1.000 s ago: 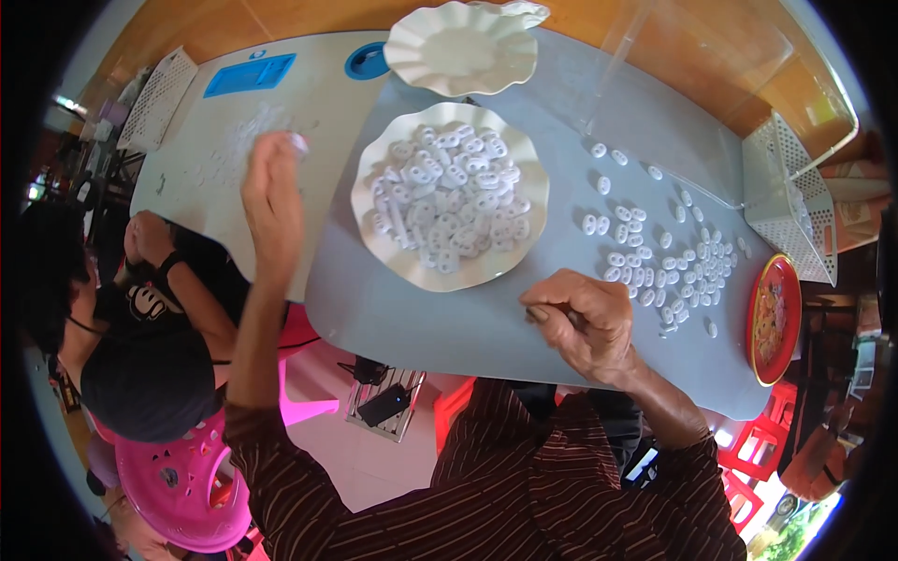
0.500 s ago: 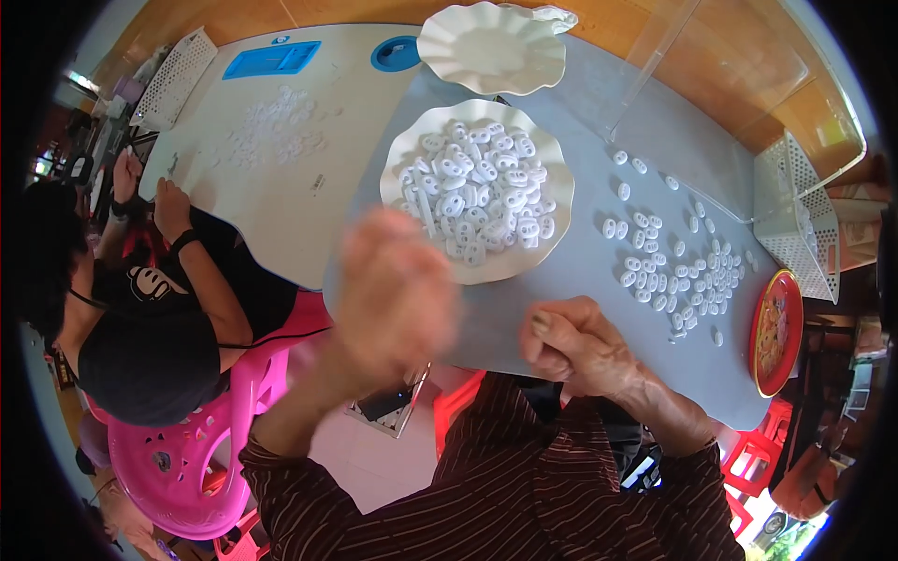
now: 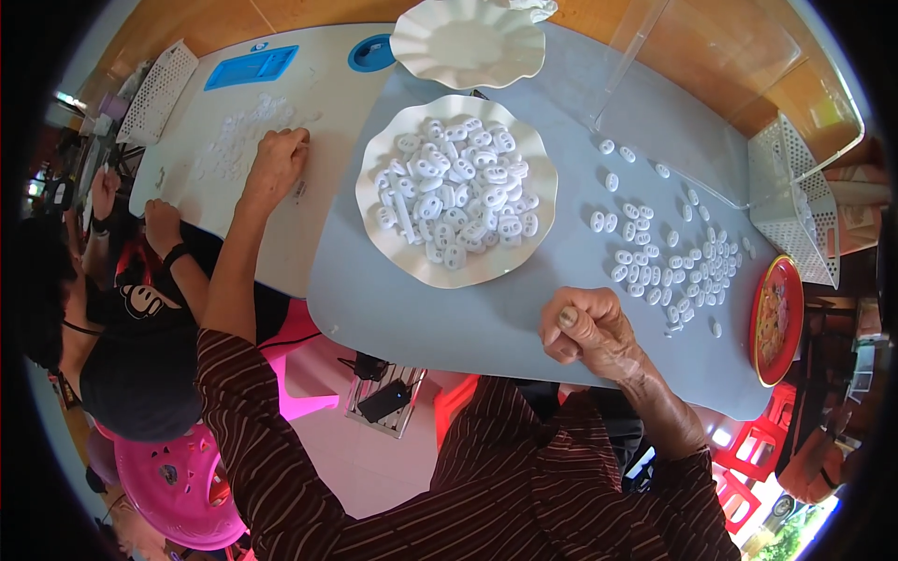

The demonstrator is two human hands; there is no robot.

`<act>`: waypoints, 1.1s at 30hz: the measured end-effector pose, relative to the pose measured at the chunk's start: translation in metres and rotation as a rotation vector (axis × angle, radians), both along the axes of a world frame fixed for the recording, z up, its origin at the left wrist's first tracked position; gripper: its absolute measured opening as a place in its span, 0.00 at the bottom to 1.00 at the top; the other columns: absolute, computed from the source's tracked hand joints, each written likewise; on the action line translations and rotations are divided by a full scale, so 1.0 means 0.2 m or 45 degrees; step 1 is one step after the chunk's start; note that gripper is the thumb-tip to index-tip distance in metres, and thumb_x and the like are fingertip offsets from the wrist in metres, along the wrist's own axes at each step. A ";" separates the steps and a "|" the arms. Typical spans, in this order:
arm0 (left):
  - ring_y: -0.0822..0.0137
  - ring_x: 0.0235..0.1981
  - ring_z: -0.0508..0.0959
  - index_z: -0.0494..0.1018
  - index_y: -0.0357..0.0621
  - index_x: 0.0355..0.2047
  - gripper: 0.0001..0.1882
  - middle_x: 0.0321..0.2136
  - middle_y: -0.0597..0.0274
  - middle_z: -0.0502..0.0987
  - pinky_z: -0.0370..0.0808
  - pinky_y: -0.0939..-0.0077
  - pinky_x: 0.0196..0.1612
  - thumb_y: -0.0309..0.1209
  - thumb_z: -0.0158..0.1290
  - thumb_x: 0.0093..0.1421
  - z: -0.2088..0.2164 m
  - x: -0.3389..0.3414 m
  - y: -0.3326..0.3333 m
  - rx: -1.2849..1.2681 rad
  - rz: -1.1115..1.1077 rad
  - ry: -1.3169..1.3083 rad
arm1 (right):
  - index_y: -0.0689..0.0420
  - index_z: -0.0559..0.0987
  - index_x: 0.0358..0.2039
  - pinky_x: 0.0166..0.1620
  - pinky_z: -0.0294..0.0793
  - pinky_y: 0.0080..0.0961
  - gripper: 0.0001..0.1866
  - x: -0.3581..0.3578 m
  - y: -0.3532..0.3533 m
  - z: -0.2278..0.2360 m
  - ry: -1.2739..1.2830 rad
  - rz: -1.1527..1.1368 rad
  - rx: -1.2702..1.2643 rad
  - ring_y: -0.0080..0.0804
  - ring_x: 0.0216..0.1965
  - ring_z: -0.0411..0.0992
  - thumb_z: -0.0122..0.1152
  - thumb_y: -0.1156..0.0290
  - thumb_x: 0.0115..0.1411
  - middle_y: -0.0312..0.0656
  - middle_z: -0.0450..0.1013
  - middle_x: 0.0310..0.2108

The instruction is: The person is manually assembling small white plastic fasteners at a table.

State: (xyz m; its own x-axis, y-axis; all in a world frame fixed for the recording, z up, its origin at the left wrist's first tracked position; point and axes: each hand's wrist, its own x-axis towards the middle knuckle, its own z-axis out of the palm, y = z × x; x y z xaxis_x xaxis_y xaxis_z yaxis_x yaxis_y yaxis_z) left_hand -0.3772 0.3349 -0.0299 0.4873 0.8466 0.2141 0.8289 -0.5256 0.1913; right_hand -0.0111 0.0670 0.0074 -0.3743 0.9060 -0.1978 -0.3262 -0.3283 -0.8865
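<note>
The left hand (image 3: 277, 168) is resting low over the pale table (image 3: 341, 107), its fingers lying close together and pointing down at the near right side of a spread of small white bits (image 3: 234, 140); whether the fingertips are pinching a bit cannot be told. The right hand (image 3: 591, 329) is hovering near the front edge of the grey table (image 3: 374, 318), its fingers curling into a loose fist with the thumb lying on top; any content is being hidden. White oval pieces (image 3: 465, 170), each showing two openings, are lying heaped in the fluted plate (image 3: 524, 257), and further oval pieces (image 3: 656, 277) are lying scattered to its right. Judging by appearance, the oval pieces are likely being light, stiff and smooth, hence prone to slipping; opposite outer rims are offering the surest hold between thumb and forefinger. The bits are apparently being lighter, thinner and easily scattered, their edges calling for a fingertip pinch with minimal pressure.
</note>
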 end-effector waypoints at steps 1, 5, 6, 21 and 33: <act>0.44 0.30 0.70 0.69 0.34 0.29 0.06 0.27 0.41 0.73 0.67 0.54 0.37 0.20 0.44 0.51 -0.05 0.03 0.03 -0.007 -0.002 -0.010 | 0.63 0.75 0.27 0.19 0.54 0.16 0.18 0.00 0.00 -0.01 -0.009 -0.019 0.011 0.17 0.17 0.56 0.49 0.61 0.65 0.33 0.62 0.16; 0.42 0.32 0.70 0.68 0.31 0.27 0.05 0.28 0.38 0.73 0.67 0.52 0.39 0.22 0.45 0.50 -0.13 0.00 0.07 -0.082 0.205 0.125 | 0.63 0.76 0.27 0.19 0.54 0.15 0.17 0.00 -0.01 -0.01 -0.008 -0.033 0.047 0.17 0.17 0.56 0.49 0.62 0.65 0.32 0.62 0.16; 0.42 0.32 0.70 0.68 0.31 0.27 0.05 0.28 0.38 0.73 0.67 0.52 0.39 0.22 0.45 0.50 -0.11 -0.04 0.06 -0.075 0.221 0.140 | 0.63 0.76 0.27 0.19 0.54 0.15 0.17 -0.01 -0.01 -0.01 0.009 -0.018 0.053 0.17 0.17 0.56 0.49 0.62 0.65 0.32 0.62 0.16; 0.63 0.31 0.72 0.71 0.34 0.34 0.07 0.28 0.52 0.72 0.69 0.75 0.34 0.25 0.46 0.58 0.30 0.49 -0.70 -0.111 0.013 -1.038 | 0.63 0.75 0.34 0.21 0.57 0.14 0.21 -0.08 -0.02 0.05 -0.063 0.063 -0.109 0.16 0.19 0.57 0.45 0.56 0.66 0.33 0.64 0.20; 0.54 0.37 0.69 0.70 0.36 0.31 0.09 0.31 0.53 0.68 0.67 0.56 0.43 0.21 0.52 0.46 0.38 0.71 -1.06 0.239 -0.874 -0.740 | 0.58 0.71 0.27 0.18 0.50 0.16 0.25 -0.16 -0.02 0.01 0.486 -0.080 -0.488 0.17 0.16 0.52 0.36 0.50 0.67 0.32 0.57 0.16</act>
